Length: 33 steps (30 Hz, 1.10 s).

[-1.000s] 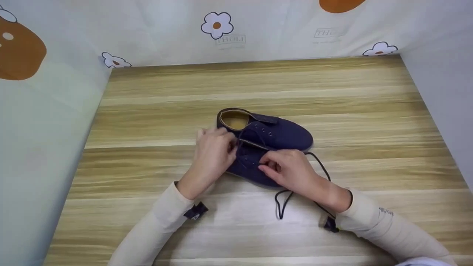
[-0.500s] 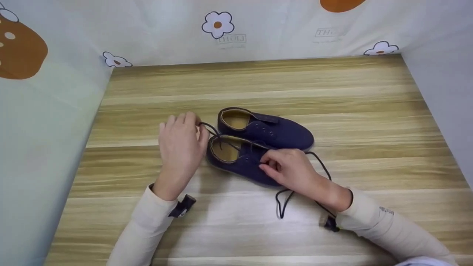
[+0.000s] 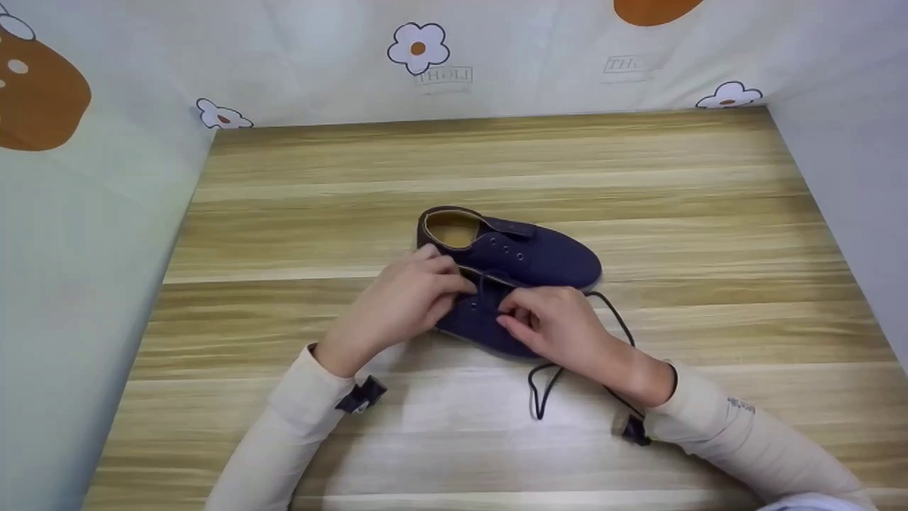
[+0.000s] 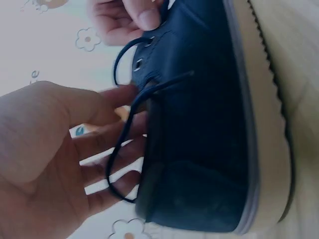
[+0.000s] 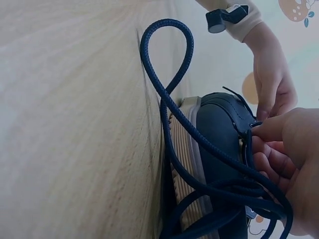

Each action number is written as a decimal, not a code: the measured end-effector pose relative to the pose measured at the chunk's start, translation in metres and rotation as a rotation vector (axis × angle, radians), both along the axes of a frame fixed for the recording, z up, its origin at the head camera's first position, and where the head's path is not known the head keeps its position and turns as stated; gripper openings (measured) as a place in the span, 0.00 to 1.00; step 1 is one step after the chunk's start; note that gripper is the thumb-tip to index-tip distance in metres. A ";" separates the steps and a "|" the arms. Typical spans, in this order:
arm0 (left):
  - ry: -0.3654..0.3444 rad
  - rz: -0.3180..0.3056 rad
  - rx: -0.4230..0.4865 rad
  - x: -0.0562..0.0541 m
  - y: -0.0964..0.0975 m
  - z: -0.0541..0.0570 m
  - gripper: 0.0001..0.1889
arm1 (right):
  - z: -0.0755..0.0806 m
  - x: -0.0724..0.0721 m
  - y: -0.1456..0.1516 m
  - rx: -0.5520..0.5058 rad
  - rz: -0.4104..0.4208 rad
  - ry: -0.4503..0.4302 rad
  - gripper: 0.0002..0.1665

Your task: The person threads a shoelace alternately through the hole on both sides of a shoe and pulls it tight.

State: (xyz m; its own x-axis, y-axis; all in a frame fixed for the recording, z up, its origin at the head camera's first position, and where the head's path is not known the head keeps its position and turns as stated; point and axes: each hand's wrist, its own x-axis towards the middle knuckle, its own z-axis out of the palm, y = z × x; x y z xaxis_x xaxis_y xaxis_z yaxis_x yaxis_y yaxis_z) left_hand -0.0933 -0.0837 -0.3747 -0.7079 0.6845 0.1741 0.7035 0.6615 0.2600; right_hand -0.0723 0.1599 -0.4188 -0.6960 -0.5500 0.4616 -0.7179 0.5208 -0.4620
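In the head view, two dark navy lace-up shoes lie side by side. Both hands work at the nearer shoe (image 3: 489,333). My right hand (image 3: 560,323) grips the eyelet edge of that shoe, thumb on the outside. My left hand (image 3: 404,298) reaches over its opening, thumb and forefinger pinching the dark shoelace (image 4: 124,127) beside the eyelets. Its other fingers (image 4: 112,162) stretch out behind the collar. In the left wrist view, one lace end lies across the shoe's side. The farther shoe (image 3: 560,259) shows bare eyelets on its near flap.
A long loose lace loop (image 5: 167,69) hangs beside the shoe in the right wrist view and passes under the right wrist. The shoes rest on a wood-grain tabletop (image 3: 355,177). Pale flower-printed curtains (image 3: 532,42) stand behind it and at both sides.
My left hand moves away from the shoe to the left, drawing lace out, then comes back right to the eyelets. My right hand stays where it is.
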 end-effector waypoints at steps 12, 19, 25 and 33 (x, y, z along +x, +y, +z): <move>0.119 -0.123 -0.136 -0.017 0.011 -0.010 0.03 | -0.002 -0.001 0.002 -0.023 0.032 0.007 0.05; 0.161 -0.059 -0.067 -0.016 0.003 -0.002 0.03 | -0.002 -0.002 0.002 -0.020 0.026 0.011 0.05; 0.204 0.037 -0.046 -0.013 -0.012 0.014 0.02 | -0.002 -0.002 0.001 -0.022 0.024 0.024 0.05; 0.266 0.084 -0.015 -0.011 -0.025 0.024 0.03 | -0.002 -0.001 0.000 -0.011 0.005 0.041 0.05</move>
